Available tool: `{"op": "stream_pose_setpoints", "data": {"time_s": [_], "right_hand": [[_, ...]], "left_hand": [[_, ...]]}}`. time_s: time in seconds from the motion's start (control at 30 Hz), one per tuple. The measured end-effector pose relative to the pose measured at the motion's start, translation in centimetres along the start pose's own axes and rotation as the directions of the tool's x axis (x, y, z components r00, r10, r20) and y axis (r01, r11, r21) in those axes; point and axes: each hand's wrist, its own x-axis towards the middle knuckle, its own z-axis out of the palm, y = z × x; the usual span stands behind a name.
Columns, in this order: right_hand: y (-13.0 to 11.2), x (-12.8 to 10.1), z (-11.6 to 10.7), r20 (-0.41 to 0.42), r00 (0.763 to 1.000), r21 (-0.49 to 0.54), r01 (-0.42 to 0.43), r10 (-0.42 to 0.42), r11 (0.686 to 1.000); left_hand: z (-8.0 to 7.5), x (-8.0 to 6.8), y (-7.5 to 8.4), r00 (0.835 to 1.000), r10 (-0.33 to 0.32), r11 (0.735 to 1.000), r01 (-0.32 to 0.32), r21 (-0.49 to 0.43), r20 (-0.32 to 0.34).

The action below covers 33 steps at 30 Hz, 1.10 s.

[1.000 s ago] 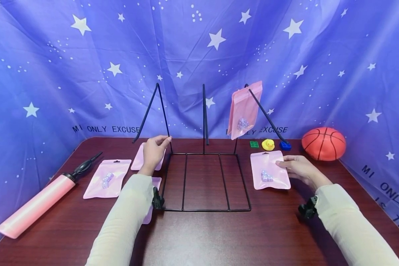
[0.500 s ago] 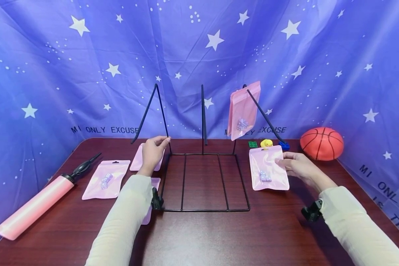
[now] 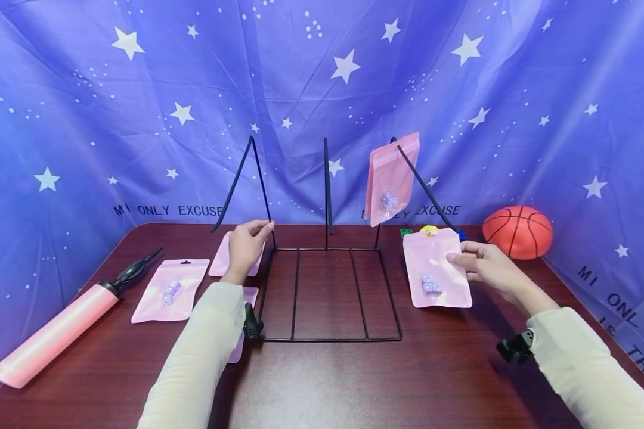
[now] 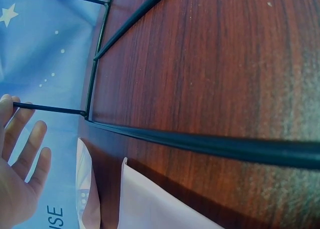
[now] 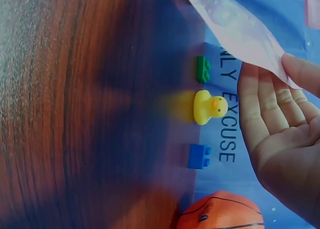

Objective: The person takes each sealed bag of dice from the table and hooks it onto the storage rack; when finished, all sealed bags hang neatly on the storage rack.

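A black wire rack [image 3: 330, 339] stands mid-table with three slanted pegs. My left hand [image 3: 262, 227] grips its left upright rod; in the left wrist view the fingers [image 4: 22, 139] touch the rod [image 4: 50, 109]. My right hand [image 3: 455, 257] pinches the right edge of a pink zip pouch [image 3: 434, 268] with small dice inside, holding it tilted just above the table to the right of the rack. The right wrist view shows that pouch [image 5: 235, 29] above the thumb [image 5: 300, 71]. Another pink pouch [image 3: 390, 179] hangs on the right peg.
Three more pink pouches lie left of the rack [image 3: 170, 289], [image 3: 224, 257], [image 3: 249, 295]. A pink hand pump [image 3: 53, 333] lies far left. An orange basketball [image 3: 517, 232] sits back right, near a yellow duck [image 5: 209, 107], green brick [image 5: 202, 69] and blue brick [image 5: 199, 156].
My right hand has raised the pouch off the table and tilted it up, now hiding most of the duck in the head view. The left hand has stayed on the rod.
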Motion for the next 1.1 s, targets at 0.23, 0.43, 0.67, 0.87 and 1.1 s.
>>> {"op": "stream_pose_setpoints", "data": {"time_s": [0.23,0.43,0.67,0.87,1.1], "right_hand": [[-0.9,-1.0,-0.2,-0.005,0.996,0.007,0.088,-0.088,0.996],[-1.3,-1.8,-0.2,-0.044,0.988,0.024,0.146,-0.145,0.989],[-1.8,-2.6,-0.5,-0.082,0.974,0.011,0.213,-0.212,0.977],[-2.6,-3.4,-0.1,-0.107,0.960,-0.028,0.257,-0.258,0.966],[-3.7,-4.5,0.6,-0.160,0.949,-0.142,0.249,-0.270,0.958]], "left_hand": [[-0.1,-0.1,0.1,1.000,0.004,1.000,-0.004,-0.005,0.002],[0.0,-0.1,0.1,1.000,0.000,1.000,0.000,-0.006,0.001],[0.1,0.0,0.3,1.000,-0.001,1.000,0.001,-0.009,0.002],[0.1,0.0,0.4,1.000,-0.012,1.000,0.012,-0.006,0.008],[0.1,-0.1,0.2,1.000,-0.020,1.000,0.020,-0.010,0.007]]}}
